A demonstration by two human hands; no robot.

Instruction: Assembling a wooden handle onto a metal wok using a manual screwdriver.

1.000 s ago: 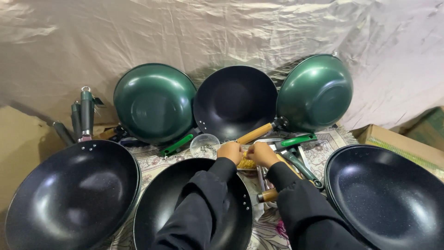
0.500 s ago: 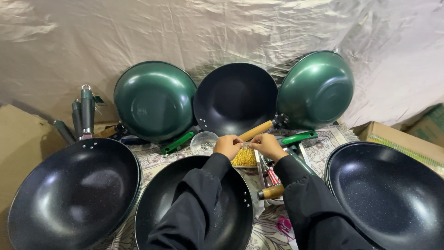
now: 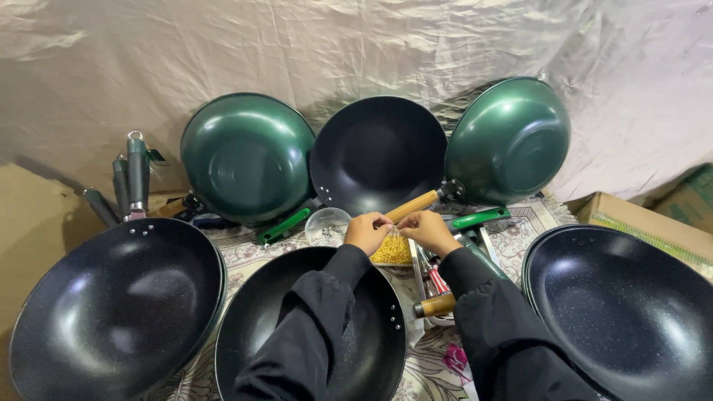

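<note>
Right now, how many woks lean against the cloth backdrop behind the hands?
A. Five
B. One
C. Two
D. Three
D. Three stand tilted against the cloth: a green wok on the left, a black wok in the middle and a second green wok on the right, behind the left hand and right hand.

Three woks lean on the sheet behind — three more lie in front, a small bowl between the rows.

Small clear bag of yellow bits — upright, just behind black wok.
</note>
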